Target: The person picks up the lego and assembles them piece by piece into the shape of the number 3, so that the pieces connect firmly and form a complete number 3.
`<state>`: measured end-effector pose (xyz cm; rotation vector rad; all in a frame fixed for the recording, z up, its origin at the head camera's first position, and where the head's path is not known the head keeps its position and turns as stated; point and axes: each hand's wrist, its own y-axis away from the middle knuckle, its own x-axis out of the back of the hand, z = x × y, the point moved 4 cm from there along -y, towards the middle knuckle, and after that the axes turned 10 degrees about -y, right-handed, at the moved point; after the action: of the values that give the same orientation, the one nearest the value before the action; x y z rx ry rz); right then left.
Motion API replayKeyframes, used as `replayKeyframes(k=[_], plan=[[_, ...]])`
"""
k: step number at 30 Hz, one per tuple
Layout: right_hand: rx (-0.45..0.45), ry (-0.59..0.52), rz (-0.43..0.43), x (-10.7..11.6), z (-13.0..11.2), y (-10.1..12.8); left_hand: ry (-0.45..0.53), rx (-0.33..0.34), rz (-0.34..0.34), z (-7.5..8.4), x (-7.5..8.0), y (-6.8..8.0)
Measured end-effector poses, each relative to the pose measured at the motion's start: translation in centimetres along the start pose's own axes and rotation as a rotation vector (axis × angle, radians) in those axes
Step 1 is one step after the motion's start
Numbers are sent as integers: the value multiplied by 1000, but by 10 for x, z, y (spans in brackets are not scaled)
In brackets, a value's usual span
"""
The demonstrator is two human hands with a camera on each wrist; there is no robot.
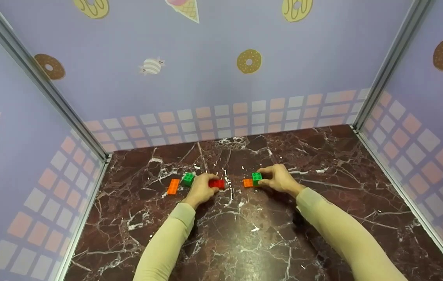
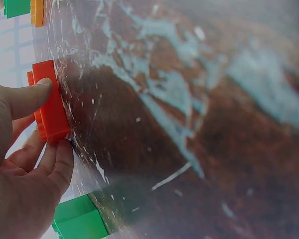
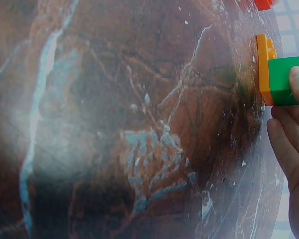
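My left hand [image 1: 202, 188] holds a red toy building brick [image 1: 218, 184] near the middle of the tabletop. In the left wrist view its thumb lies on the side of the brick and its fingers are at the brick's near end. Further right, my right hand [image 1: 281, 179] pinches a green brick [image 1: 257, 178] between thumb and fingers. That green brick sits on one end of a flat orange brick [image 3: 263, 74], whose studs show at the other end. The orange brick lies on the table, apart from the red one.
Left of my left hand stands another green brick [image 1: 188, 179], with a flat orange brick [image 1: 173, 187] lying beside it. The dark marbled tabletop [image 1: 244, 234] is bounded by a patterned back wall [image 1: 205, 78] and side walls with metal corner posts.
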<state>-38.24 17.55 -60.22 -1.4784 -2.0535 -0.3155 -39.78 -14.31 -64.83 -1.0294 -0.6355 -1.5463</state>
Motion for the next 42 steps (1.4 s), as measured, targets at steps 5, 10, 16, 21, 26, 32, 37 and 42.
replayKeyframes(k=[5, 10, 16, 21, 26, 32, 37, 42], plan=[[13, 7, 5, 1, -1, 0, 17, 7, -14, 25, 25, 12], [14, 8, -3, 1, -1, -1, 0, 43, -29, 35, 33, 17], [31, 26, -3, 1, -1, 0, 43, -2, -9, 29, 30, 15], [25, 25, -6, 1, -1, 0, 17, -12, 10, 30, 31, 16], [29, 10, -17, -1, -1, -1, 33, 0, -3, 39, 37, 18], [25, 7, -23, -1, -2, -1, 53, 20, -29, 48, 39, 18], [15, 12, -26, 0, -3, -1, 55, 19, -22, 53, 40, 17], [4, 19, -22, 1, -4, -1, 49, 16, -24, 56, 40, 16]])
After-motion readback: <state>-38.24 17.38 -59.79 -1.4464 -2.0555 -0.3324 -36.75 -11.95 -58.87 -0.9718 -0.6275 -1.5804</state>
